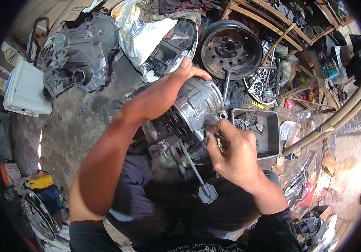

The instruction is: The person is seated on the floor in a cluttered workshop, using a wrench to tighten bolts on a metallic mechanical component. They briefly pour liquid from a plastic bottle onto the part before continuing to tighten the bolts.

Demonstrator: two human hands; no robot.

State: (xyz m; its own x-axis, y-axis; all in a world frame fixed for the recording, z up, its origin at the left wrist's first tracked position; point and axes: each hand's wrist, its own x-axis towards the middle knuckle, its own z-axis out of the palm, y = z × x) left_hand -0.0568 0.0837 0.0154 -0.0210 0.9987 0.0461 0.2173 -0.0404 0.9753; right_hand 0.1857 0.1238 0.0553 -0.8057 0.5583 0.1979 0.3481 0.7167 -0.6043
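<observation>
A silvery cast-metal housing (pixel 198 103), with a dark ribbed opening on its left side, sits tilted between my knees. My left hand (pixel 179 80) reaches over its far side; the fingers curl over the top and hold it, though most of them are hidden behind the metal. At its near right edge my right hand (pixel 233 147) is closed in a pinch, fingertips against the housing. Whatever those fingertips grip is too small and covered to make out. Below the housing a metal rod with a flat paddle-like end (pixel 207 193) points toward me.
Right of the housing stands a grey metal tray (pixel 268 138) with small parts. Beyond it are a steel wheel rim (pixel 232 46) and a hammer-like tool (pixel 227 88). A large gearbox casing (pixel 77 52) and a white box (pixel 29 90) stand at left. Bamboo poles (pixel 336 117) cross the right.
</observation>
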